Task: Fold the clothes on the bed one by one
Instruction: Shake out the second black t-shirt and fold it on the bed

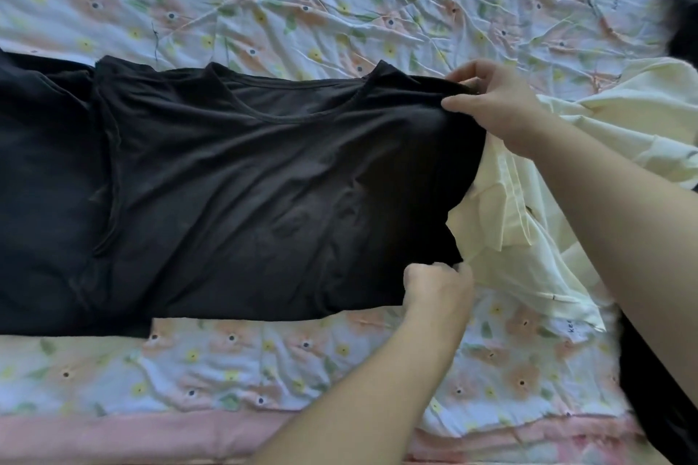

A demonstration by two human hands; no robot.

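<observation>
- Head view: a black T-shirt [234,177] lies spread across the bed [340,0], collar on the far side.
- Right hand [494,106] reaches in from the right, fingers pinching the shirt's far right edge.
- Left hand [434,285], curled, grips its near right corner.
- A cream garment [566,177] lies just right.

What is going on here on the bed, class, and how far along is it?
A person is folding a black T-shirt spread on the floral bedsheet. The right hand pinches the shirt's right edge near the shoulder, and the left hand grips the same edge lower down. The shirt lies mostly flat, neckline showing. A cream garment lies crumpled beside it under the right arm, not yet folded. More dark cloth lies at the left edge.
</observation>
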